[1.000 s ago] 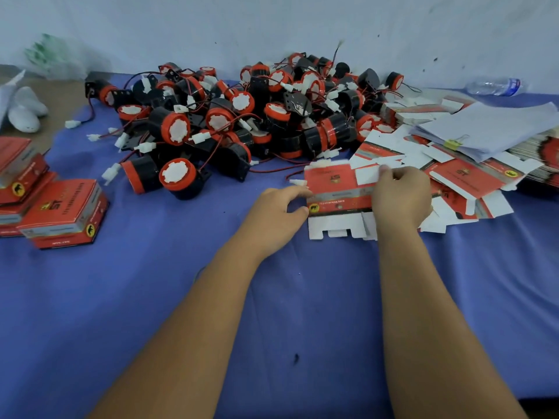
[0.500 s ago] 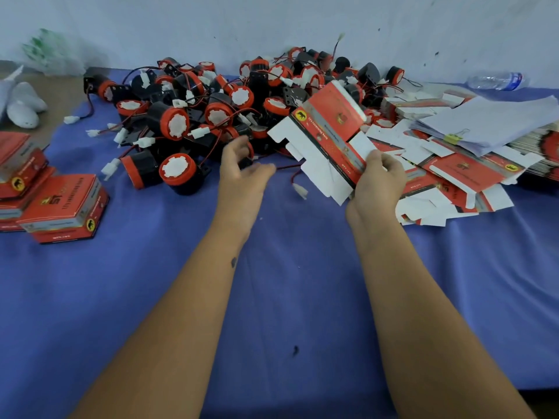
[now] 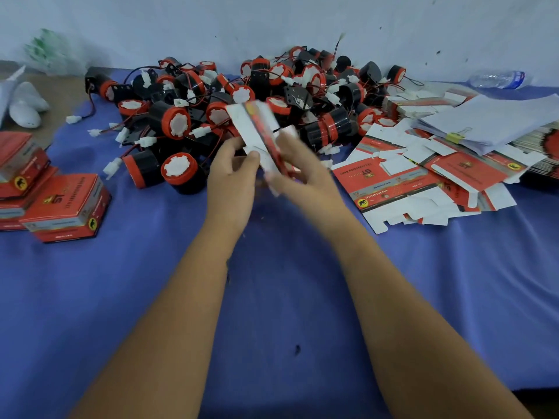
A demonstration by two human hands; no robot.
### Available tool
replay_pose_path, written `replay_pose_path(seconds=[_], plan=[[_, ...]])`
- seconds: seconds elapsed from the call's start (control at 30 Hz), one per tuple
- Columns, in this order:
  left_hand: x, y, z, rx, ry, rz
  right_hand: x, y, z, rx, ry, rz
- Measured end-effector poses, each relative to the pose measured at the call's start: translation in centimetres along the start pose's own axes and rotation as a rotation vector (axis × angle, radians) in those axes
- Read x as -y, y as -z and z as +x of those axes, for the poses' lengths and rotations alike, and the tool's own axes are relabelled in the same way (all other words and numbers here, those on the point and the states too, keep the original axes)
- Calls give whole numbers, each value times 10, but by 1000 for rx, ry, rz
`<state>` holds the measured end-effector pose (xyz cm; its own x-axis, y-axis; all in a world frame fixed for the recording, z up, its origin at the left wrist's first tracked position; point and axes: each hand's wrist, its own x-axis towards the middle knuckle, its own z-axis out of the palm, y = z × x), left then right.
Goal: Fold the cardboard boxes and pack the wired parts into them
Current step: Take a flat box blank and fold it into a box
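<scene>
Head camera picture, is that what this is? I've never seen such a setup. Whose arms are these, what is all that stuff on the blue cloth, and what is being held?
Yes. There is no machine here: a person wears a camera on the head, so you look down along their two bare arms. The left hand and the right hand both grip one unfolded cardboard box, red and white, lifted above the blue cloth. It is blurred by movement.

Behind the hands lies a heap of wired parts: black cylinders with red caps, thin wires and white plugs. To the right lies a pile of flat boxes, with clipped white papers on it. At the far left stand finished folded boxes. A plastic bottle lies by the wall.
</scene>
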<state>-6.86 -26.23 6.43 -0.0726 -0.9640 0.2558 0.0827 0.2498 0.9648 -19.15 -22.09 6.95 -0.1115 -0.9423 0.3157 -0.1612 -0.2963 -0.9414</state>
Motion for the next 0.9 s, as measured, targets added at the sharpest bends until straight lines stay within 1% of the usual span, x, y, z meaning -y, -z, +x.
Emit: replay_pose_path(seconds=[0.07,0.1,0.17,0.23,0.33,0.4,0.47,0.57,0.63,0.73,0.8,0.9], plan=[[0,3,2,28,102,-136,-7,-11,-2,100,37,-237],[1,4,4,48,152,-191,-8,-14,-3,104,45,-279],[3,7,7,70,251,-276,-8,-14,-3,70,43,-278],[5,9,8,67,311,-330,-7,-13,-4,54,43,-304],[6,11,9,92,317,-349,-5,-12,-4,3,46,-247],[5,9,7,100,287,-263,-5,-13,-3,-82,60,-243],[6,7,5,97,209,-139,-7,-12,-2,-170,57,-303],[6,5,2,113,117,-40,-8,-10,-1,-220,45,-346],[6,4,3,78,104,-42,-5,-9,-1,-250,33,-287],[5,6,5,-43,54,-142,0,-7,-2,-314,63,-231],[2,9,6,-25,-61,-175,3,-6,-3,-324,116,-209],[3,12,7,34,-184,-120,8,-9,-6,-310,199,-211]])
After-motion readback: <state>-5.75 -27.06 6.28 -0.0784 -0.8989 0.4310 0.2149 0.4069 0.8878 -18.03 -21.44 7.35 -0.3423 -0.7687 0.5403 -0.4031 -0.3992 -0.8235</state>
